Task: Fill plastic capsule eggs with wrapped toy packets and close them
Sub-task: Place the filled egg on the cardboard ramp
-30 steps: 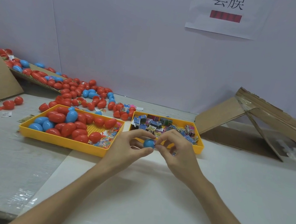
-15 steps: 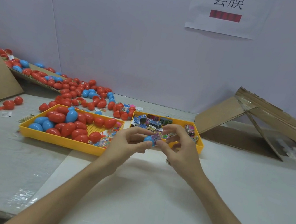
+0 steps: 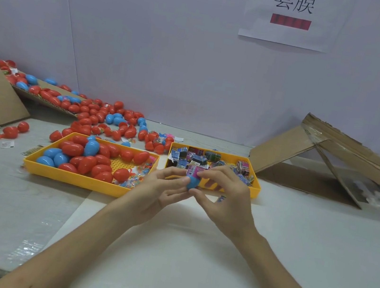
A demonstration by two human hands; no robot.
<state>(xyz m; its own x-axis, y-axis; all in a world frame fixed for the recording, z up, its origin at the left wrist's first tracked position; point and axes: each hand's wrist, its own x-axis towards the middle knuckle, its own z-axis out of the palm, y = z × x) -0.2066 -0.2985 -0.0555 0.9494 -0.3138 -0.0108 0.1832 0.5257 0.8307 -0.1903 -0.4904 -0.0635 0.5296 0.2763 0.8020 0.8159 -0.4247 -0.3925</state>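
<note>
My left hand (image 3: 160, 190) pinches a blue egg half (image 3: 193, 182) just in front of the right yellow tray (image 3: 255, 186). A pink wrapped toy packet (image 3: 192, 170) sticks up out of that half. My right hand (image 3: 224, 194) holds the packet and the half from the right, fingers curled over them. The right tray is filled with several wrapped packets (image 3: 196, 159). The left yellow tray (image 3: 74, 176) holds several red and blue eggs (image 3: 87, 156) and some small clear packets.
Many red and blue eggs (image 3: 103, 117) lie loose on the table behind the trays and on a cardboard sheet (image 3: 42, 95) at back left. A folded cardboard ramp (image 3: 320, 149) stands at the right with eggs at its far end. A white wall stands behind.
A second ago both hands held a closed-looking blue egg. Since then a packet came to the egg half, and it now stands upright in the half.
</note>
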